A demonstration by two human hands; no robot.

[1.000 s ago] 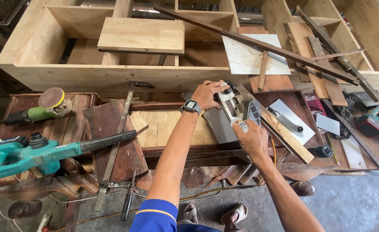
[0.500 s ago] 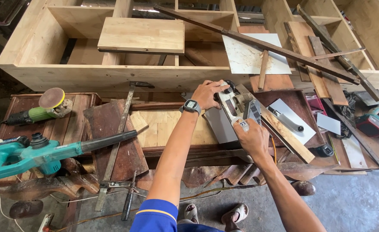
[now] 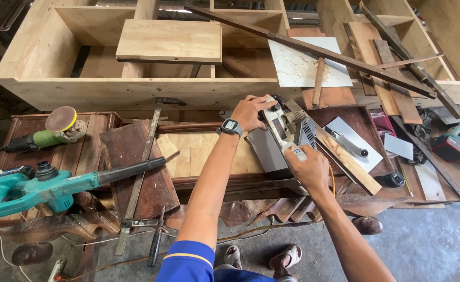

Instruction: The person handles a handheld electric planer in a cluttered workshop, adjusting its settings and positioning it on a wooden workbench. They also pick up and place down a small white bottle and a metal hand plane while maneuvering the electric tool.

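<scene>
Head view, looking down on a cluttered workbench. Grey power planer [image 3: 287, 128], lying on the bench top and gripped at both ends. Left hand [image 3: 251, 110], watch on its wrist, clasps the front of the tool; right hand [image 3: 307, 169] is closed around the rear handle, nearest the person. Directly left of the grip lies a pale wooden panel [image 3: 198, 151], on which the left forearm crosses. Just right of the grip, a long wooden strip [image 3: 345, 159] runs diagonally, and beyond it a grey sheet carries a handled tool [image 3: 349, 146]. Ahead of the grip stands a large open cabinet frame [image 3: 110, 86] of light wood, with a loose board [image 3: 170, 40] resting on it and a dark batten [image 3: 313, 49] laid slantwise across. Far left of the grip: a teal cordless blower [image 3: 42, 183] and a green disc sander [image 3: 52, 128]. A bar clamp [image 3: 144, 172] lies between blower and panel.
</scene>
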